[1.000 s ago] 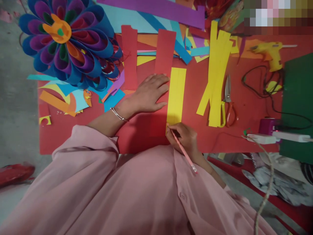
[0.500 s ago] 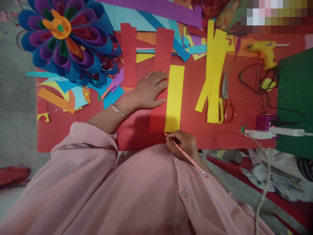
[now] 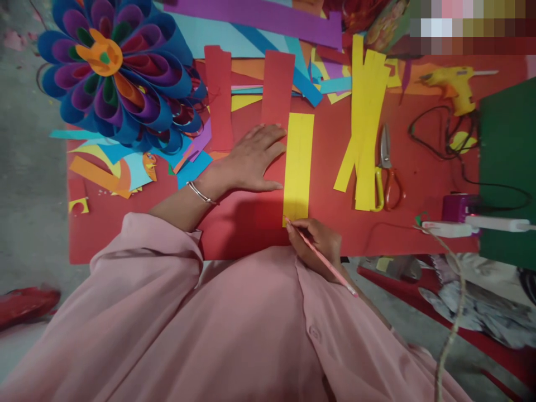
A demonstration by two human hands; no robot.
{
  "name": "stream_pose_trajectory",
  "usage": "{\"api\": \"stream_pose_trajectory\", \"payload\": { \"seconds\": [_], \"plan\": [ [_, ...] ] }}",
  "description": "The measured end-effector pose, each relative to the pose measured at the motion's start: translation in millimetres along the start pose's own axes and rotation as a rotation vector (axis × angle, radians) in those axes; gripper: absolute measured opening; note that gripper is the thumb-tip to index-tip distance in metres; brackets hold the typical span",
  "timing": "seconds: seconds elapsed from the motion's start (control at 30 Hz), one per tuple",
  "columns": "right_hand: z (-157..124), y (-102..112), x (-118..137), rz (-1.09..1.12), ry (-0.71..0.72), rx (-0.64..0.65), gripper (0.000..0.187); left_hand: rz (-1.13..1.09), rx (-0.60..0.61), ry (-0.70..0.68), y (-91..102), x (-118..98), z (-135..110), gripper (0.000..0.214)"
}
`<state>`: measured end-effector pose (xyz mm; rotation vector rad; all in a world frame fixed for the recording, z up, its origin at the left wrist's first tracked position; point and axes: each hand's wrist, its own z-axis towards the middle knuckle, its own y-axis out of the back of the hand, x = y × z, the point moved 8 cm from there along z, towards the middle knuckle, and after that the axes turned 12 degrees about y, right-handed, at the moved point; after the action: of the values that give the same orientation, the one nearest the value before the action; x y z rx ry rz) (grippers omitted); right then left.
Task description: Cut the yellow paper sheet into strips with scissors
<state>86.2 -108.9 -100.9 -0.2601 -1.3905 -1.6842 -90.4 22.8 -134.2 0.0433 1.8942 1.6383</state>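
Red table point(image 3: 335, 229), yellow strip point(image 3: 298, 167) beside left hand point(image 3: 251, 159), pencil point(image 3: 324, 262) at its end

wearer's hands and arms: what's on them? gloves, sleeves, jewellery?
No gloves: the left hand and right hand are bare, with no rings that I can make out. Both arms are in loose, plain pink cloth. The left sleeve ends bunched near the elbow, leaving the forearm uncovered; the right sleeve reaches close to the wrist. A thin silver bangle sits on the left wrist. No watch.
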Motion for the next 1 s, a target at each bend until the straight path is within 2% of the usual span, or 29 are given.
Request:
{"api": "stream_pose_trajectory", "payload": {
  "seconds": [0.5,0.83,1.0],
  "plan": [
    [7,-9,-5,0.03,-0.041,0.059,0.01,-0.003,0.003,0.01,-1.0,0,0,0.091],
    [10,-5,4,0.029,0.079,0.053,0.012,0.016,-0.007,0.007,-1.4,0,1,0.094],
    [8,-6,8,0.048,0.097,0.077,0.013,0.011,-0.01,0.018,-1.8,1,1,0.089]
  ]
}}
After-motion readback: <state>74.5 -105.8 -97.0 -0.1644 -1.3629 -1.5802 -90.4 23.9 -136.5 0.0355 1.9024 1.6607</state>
